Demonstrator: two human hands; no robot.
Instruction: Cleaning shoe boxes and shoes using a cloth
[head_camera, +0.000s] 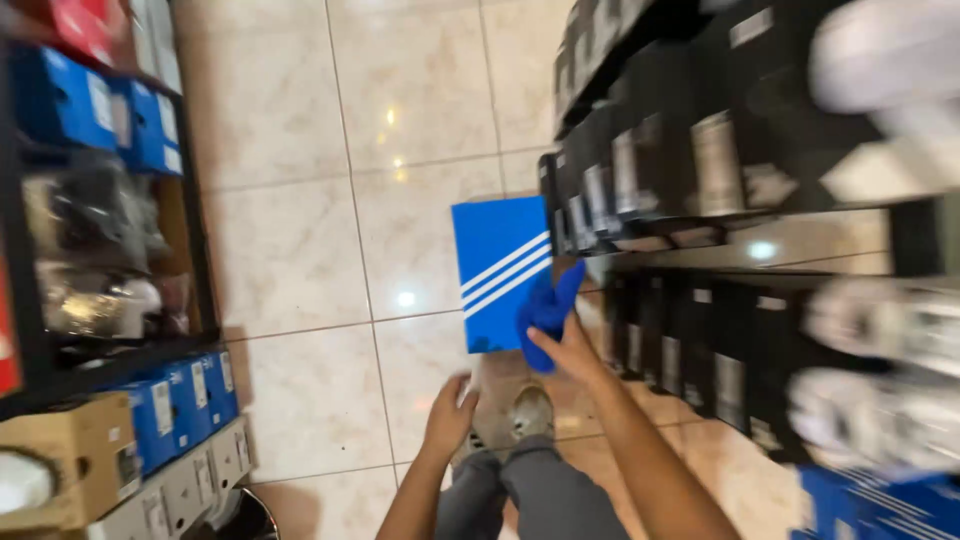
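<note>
Two hands reach down over a tiled floor (300, 250): the right hand (572, 345) pinches a blue cloth (548, 305) against a blue striped shoebox (500, 270) lying just beyond, long axis running away; the left hand (450, 415), nearer, curls loosely, empty.
</note>
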